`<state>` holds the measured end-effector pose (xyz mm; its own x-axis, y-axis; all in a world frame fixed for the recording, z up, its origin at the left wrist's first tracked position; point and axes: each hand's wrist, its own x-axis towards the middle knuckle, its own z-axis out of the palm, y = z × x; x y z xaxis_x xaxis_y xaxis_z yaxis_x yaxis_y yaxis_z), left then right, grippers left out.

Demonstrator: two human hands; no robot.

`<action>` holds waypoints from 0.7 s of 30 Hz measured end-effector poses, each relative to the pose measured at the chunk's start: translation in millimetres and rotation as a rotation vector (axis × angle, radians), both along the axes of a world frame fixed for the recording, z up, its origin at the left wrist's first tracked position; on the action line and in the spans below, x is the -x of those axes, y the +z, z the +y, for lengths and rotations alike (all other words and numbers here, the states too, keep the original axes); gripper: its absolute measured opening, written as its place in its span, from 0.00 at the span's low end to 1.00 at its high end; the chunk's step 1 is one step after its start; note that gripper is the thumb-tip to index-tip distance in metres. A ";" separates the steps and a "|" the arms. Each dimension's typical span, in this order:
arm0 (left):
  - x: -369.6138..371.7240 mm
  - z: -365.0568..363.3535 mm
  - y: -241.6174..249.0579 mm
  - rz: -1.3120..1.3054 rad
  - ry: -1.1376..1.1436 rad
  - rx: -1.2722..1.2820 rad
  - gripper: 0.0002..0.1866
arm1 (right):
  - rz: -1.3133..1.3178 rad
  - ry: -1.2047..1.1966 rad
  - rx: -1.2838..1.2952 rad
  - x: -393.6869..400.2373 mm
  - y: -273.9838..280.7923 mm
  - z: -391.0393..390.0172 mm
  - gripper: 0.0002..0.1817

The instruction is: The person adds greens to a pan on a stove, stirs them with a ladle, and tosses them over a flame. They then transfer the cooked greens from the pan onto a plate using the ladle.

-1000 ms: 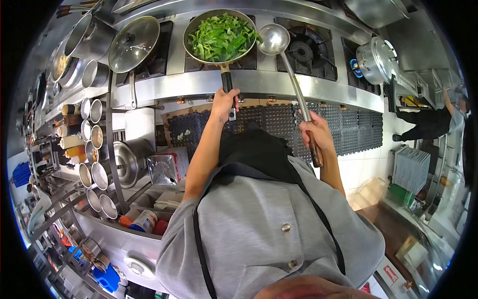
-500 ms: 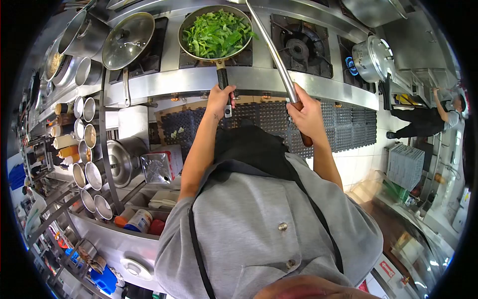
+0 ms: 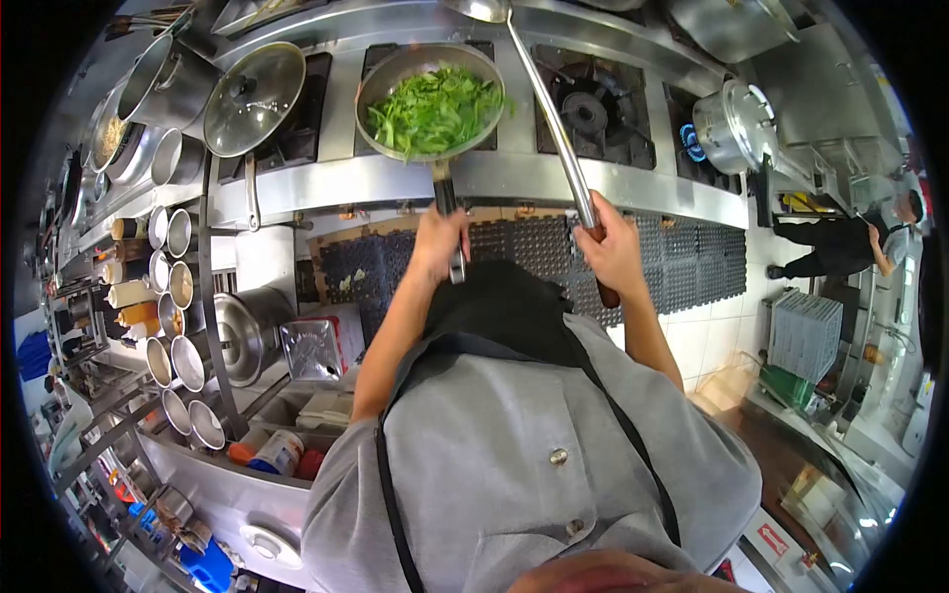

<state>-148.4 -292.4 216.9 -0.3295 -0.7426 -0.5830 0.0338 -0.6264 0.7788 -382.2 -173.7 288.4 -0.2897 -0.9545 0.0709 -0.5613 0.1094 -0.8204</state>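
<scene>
My left hand (image 3: 441, 241) grips the black handle of a frying pan (image 3: 388, 81) full of chopped green leaves (image 3: 435, 111), held over a burner of the steel stove (image 3: 326, 183). The pan looks blurred and pulled toward me. My right hand (image 3: 615, 249) is closed on the wooden grip of a long steel ladle (image 3: 554, 124); its bowl reaches past the pan to the back of the stove at the frame's top.
A lidded pan (image 3: 254, 99) sits on the left burner, an open burner (image 3: 585, 111) to the right, a pressure cooker (image 3: 730, 127) over a blue flame farther right. Steel seasoning cups (image 3: 170, 287) line the left rail. Another person (image 3: 850, 242) stands far right.
The ladle swung up from beside the pan, its bowl now beyond the pan's far side. The pan has been drawn back toward me, and the greens have shifted.
</scene>
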 end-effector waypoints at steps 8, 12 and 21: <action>5.5 -2.9 -6.0 -0.034 0.002 0.027 0.07 | -0.061 -0.035 -0.034 8.8 0.3 3.6 0.29; 3.0 0.9 -22.6 -0.156 -0.110 0.147 0.05 | -0.103 -0.052 -0.299 3.6 19.1 2.7 0.31; 12.2 5.3 1.8 -0.098 0.008 0.170 0.05 | -0.283 -0.066 -0.175 16.2 -5.1 10.6 0.31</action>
